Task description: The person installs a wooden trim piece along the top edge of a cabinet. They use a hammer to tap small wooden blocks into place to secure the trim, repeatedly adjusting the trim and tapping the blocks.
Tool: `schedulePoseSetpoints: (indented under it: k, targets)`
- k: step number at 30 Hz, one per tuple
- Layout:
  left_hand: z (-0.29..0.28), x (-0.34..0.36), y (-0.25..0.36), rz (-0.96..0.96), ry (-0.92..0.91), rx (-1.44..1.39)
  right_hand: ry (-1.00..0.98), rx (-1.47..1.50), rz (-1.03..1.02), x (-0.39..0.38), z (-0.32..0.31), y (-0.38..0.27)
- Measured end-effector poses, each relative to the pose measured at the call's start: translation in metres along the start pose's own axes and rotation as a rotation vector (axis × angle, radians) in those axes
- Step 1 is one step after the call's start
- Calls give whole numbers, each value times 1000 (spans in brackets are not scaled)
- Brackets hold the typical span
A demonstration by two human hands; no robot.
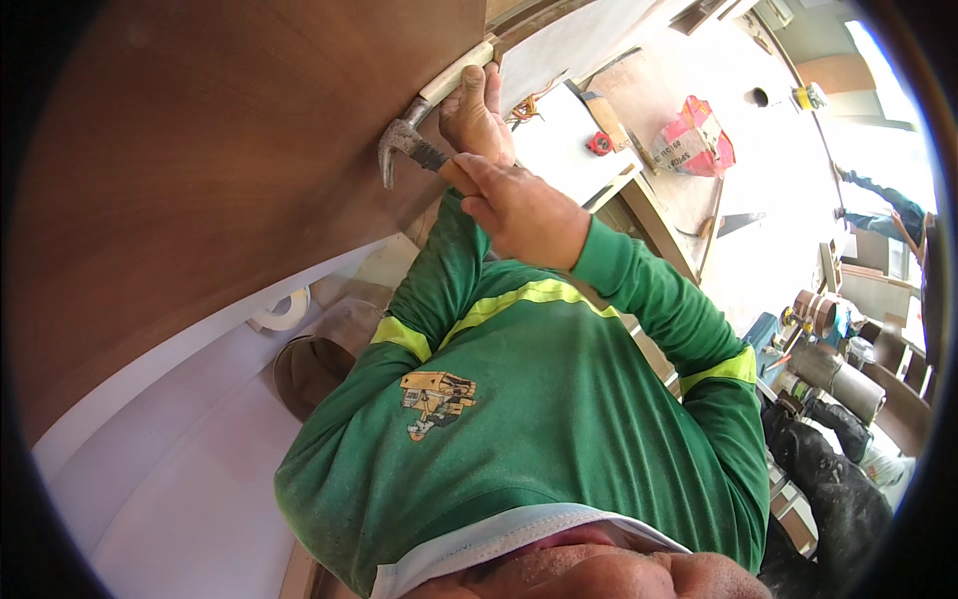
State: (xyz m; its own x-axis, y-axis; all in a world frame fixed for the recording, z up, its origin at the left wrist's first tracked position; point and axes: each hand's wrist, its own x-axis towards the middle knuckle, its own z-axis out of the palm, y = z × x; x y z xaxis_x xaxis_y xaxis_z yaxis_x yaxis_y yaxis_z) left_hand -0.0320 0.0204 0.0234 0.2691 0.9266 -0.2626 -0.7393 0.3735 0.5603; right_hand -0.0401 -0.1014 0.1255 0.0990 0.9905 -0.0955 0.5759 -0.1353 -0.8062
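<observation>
My left hand [474, 125] grips a pale-handled tool [454, 75] lying along the edge of a brown wood panel [230, 140]; a metal part at its lower end is partly hidden. My right hand [519, 210] is closed around the wooden handle of a claw hammer [407, 140]. The hammer's metal head is at the pale tool's lower end, in front of the panel; whether they touch, I cannot tell.
A white board [567, 150] holds a red tape measure [599, 142] and orange cord [526, 107]. Beyond lie a pink-and-white bag [696, 140], a bucket [808, 97] and stacked tools [818, 324]. Another person's legs [878, 200] appear at right. A tape roll [279, 315] is at lower left.
</observation>
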Motion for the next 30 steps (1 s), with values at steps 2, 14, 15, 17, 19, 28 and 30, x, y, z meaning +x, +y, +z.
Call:
schedulePoseSetpoints:
  k: [2, 14, 15, 17, 19, 28, 30]
  targets:
    - [-4, 4, -5, 4, -38, -12, -46, 11, 15, 0, 2, -4]
    - [-5, 11, -7, 8, -20, -47, -84, 107, -21, -4, 0, -12]
    - [-3, 10, -8, 18, -8, -38, -49, 84, -18, -3, 1, -5]
    - [-3, 6, -8, 12, -78, 7, 19, 37, -13, 1, 6, 12]
    - [-6, 6, -5, 24, -91, -2, -19, 40, 0, -1, 4, 5]
    - [-2, 1, 0, -1, -77, 15, 18, 81, -24, 0, 14, 7]
    - [-1, 0, 0, -6, -70, 14, 10, 101, 73, -1, 12, 6]
